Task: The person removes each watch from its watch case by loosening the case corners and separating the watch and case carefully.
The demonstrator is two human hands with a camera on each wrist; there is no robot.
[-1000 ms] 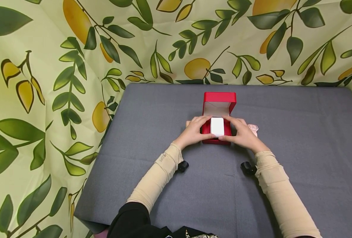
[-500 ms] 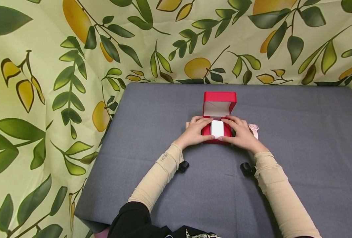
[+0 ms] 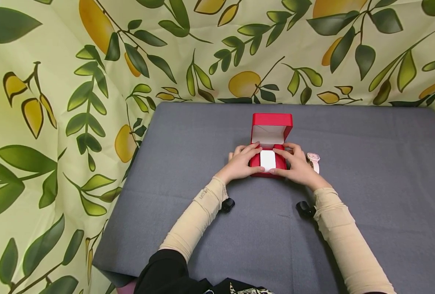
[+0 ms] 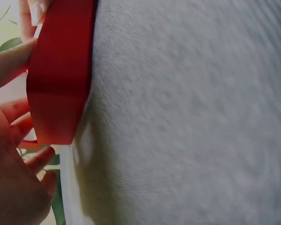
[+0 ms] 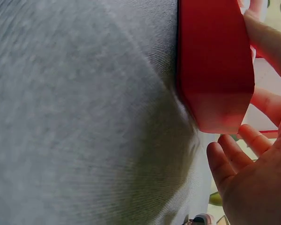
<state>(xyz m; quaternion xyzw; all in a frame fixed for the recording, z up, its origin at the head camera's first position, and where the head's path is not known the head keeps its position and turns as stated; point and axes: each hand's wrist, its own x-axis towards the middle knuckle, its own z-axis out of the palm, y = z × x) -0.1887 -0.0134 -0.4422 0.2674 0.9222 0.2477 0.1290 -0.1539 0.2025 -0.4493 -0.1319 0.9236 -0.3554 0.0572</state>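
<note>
While I am watching from the head view, the sleeved forearms are entering from the lower middle of the frame and both hands are meeting just above its centre on the grey table. My left hand is cupping the left side of the red box, with its fingers curled round the wall and its thumb lying on the white cushion inside; in the left wrist view the thumb is pressing on the box's red side. My right hand is gripping the opposite side in the same way, its fingers bent round the box wall at the upper right of the right wrist view. The box is sitting flat on the table between the two hands, its base touching the cloth. I judge the cushion is being seated, so I am wanting both thumbs pressing evenly and straight down while the fingers are steadying the base, lest one edge ride up or the box skid. Just to the right of the right hand a pink watch is lying on the table, close to the knuckles. Further up the frame the box's lid is standing open and upright, and beyond it a leaf-and-lemon backdrop is filling the top and left.
</note>
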